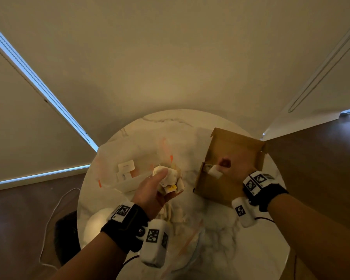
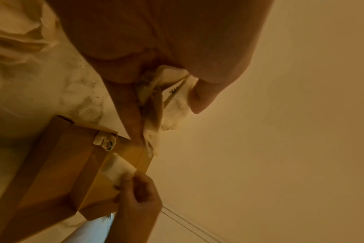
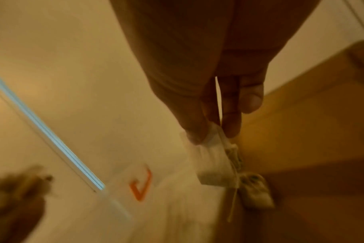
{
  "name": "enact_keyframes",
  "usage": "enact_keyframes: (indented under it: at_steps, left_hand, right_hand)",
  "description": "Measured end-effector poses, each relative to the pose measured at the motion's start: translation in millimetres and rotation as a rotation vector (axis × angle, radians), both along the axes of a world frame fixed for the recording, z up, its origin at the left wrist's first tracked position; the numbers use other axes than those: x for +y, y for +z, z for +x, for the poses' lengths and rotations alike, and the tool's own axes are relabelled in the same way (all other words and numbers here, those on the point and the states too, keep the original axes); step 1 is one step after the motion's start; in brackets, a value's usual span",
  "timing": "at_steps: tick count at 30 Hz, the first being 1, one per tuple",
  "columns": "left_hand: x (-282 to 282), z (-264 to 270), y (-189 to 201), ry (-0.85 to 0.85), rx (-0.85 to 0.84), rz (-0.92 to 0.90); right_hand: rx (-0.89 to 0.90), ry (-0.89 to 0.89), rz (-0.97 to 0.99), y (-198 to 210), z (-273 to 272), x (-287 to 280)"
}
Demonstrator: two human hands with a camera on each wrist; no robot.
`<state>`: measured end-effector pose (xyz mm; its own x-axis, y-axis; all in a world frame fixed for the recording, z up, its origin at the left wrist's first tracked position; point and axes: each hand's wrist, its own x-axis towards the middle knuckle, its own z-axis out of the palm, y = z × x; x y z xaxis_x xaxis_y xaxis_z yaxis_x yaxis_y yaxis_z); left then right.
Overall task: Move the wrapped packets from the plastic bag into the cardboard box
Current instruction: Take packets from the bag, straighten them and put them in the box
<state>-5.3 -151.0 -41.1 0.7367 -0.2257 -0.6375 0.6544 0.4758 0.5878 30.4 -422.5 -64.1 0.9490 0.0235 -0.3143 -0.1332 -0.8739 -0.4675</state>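
My left hand grips a bunch of white wrapped packets above the middle of the round table; the left wrist view shows the same packets between thumb and fingers. My right hand reaches over the open cardboard box and pinches one white packet by its top edge. In the right wrist view that packet hangs from my fingertips beside the box wall. Another packet lies inside the box. The clear plastic bag with orange print lies flat at the left.
The white marble table stands against a beige wall, with dark wood floor on both sides. A white cable trails on the floor at the left. More loose packets lie on the table between my wrists.
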Motion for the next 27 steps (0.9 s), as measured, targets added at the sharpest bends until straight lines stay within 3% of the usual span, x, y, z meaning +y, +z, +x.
enact_keyframes:
  at_steps: [4,7,16,19,23,27]
  left_hand:
    - [-1,1,-10,-0.028,-0.018,0.029]
    - [-1,-1,-14,-0.049,-0.025,0.053]
    - [-1,-2,-14,-0.060,-0.016,0.060]
    - [-3,-3,-9,-0.047,-0.009,0.071]
    - [-5,-8,5,-0.058,-0.023,0.064]
    - [-1,-17,17,-0.127,-0.064,0.092]
  right_hand:
    - [0.104,-0.052,-0.039,-50,10,6]
    - [0.106,-0.033,-0.100,-64,21,18]
    - [-0.112,-0.123,0.011,-44,19,11]
    - [-0.222,-0.042,0.117,-13,1,20]
    - [-0.358,0.309,0.298,41,-39,57]
    - [-0.446,0.519,0.245,63,-67,83]
